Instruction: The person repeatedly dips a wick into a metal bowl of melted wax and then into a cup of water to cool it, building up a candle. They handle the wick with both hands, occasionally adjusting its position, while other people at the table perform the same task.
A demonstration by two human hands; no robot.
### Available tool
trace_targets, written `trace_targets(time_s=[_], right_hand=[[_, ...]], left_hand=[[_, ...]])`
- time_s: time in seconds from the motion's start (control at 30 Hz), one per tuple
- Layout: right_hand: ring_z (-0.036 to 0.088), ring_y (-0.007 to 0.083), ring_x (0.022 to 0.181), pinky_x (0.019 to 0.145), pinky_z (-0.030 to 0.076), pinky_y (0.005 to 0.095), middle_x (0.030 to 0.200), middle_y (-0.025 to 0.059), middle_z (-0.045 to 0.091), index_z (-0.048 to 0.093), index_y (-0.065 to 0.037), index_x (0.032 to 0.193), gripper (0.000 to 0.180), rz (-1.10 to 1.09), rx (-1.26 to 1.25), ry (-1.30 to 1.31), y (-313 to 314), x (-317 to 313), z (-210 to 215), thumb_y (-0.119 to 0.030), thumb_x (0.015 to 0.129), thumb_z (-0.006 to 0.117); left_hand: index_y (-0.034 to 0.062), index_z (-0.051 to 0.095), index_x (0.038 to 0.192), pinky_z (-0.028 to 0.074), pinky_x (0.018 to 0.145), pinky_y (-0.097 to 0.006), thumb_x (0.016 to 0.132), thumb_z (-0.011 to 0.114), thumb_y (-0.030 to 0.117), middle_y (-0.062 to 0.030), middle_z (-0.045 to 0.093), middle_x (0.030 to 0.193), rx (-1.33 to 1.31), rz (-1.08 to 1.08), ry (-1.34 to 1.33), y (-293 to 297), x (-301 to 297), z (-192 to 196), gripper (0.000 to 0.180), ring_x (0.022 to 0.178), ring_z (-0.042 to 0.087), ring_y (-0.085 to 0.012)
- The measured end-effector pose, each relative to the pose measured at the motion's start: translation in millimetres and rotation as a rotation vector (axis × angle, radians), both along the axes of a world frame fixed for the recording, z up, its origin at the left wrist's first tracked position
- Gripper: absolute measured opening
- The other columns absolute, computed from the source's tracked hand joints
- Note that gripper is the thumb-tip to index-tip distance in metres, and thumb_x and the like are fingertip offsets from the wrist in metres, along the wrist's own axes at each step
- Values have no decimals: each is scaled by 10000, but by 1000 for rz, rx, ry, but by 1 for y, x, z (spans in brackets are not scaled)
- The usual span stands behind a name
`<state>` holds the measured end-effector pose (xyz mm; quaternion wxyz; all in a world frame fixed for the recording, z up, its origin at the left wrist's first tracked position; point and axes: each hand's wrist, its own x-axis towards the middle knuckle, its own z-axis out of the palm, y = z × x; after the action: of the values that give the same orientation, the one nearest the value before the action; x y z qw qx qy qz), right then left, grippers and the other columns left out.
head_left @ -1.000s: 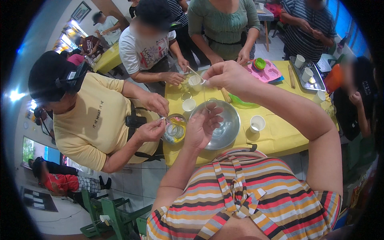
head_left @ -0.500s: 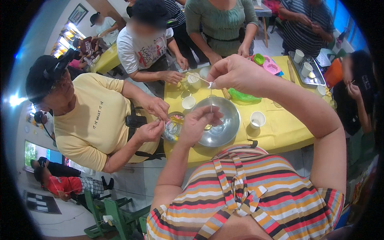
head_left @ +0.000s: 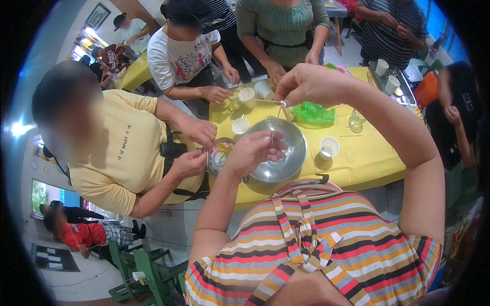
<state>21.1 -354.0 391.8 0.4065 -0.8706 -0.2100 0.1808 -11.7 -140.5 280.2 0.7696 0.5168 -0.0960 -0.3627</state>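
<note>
My right hand (head_left: pixel 309 86) is raised over the table and pinches a thin wooden stick (head_left: pixel 266 101) that points left. A white string (head_left: pixel 277 118) is wound around the stick near my fingertips and hangs down. Below it, my left hand (head_left: pixel 252 154) has its thumb and fingers closed on the lower part of this string. Under both hands sits a wide metal bowl (head_left: pixel 292 166), partly hidden by my left hand. Right of the bowl stands a white paper cup (head_left: pixel 329 148).
On the yellow-covered table (head_left: pixel 357 162) are a green plastic bag (head_left: pixel 312 115), a small glass jar (head_left: pixel 356 122) and several paper cups (head_left: pixel 240 126). A metal tray (head_left: pixel 406 97) lies at the far right. Close on my left, a person in yellow (head_left: pixel 122 137) works with both hands.
My right hand has shifted slightly right and up with the stick, and the string now slants. The pink mould at the back is mostly hidden now. A glass jar shows more clearly.
</note>
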Motion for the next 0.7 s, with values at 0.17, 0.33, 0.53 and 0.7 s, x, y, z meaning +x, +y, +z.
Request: trace_targets(time_s=[0.17, 0.33, 0.53, 0.7], right_hand=[[538, 98, 688, 631, 414, 232, 750, 44, 605, 613, 22, 892, 191, -29, -4, 38, -2, -3, 3, -68, 724, 602], [534, 97, 695, 640, 413, 229, 750, 35, 599, 610, 16, 888, 186, -28, 23, 56, -5, -2, -2, -67, 722, 605], [521, 87, 696, 647, 411, 226, 751, 20, 590, 610, 8, 886, 179, -43, 62, 89, -10, 2, -19, -72, 726, 602], [502, 78, 688, 642, 398, 218, 762, 13, 586, 608, 10, 887, 197, -38, 223, 203, -16, -4, -30, -91, 718, 609]], left_hand=[[-109, 427, 1106, 475, 681, -273, 873, 422, 122, -198, 560, 958, -52, 5, 38, 3, 0, 1, 328, 795, 589, -209], [-114, 422, 1105, 477, 681, -271, 871, 420, 114, -200, 561, 955, -40, -7, 11, 4, 0, 1, 327, 793, 589, -212], [-89, 440, 1089, 478, 683, -280, 870, 425, 125, -191, 567, 954, -49, -21, 45, 3, -5, 9, 307, 797, 590, -218], [-30, 476, 1058, 510, 687, -295, 911, 373, 189, -172, 593, 940, -245, -39, 185, 7, -9, 10, 283, 816, 610, -239]])
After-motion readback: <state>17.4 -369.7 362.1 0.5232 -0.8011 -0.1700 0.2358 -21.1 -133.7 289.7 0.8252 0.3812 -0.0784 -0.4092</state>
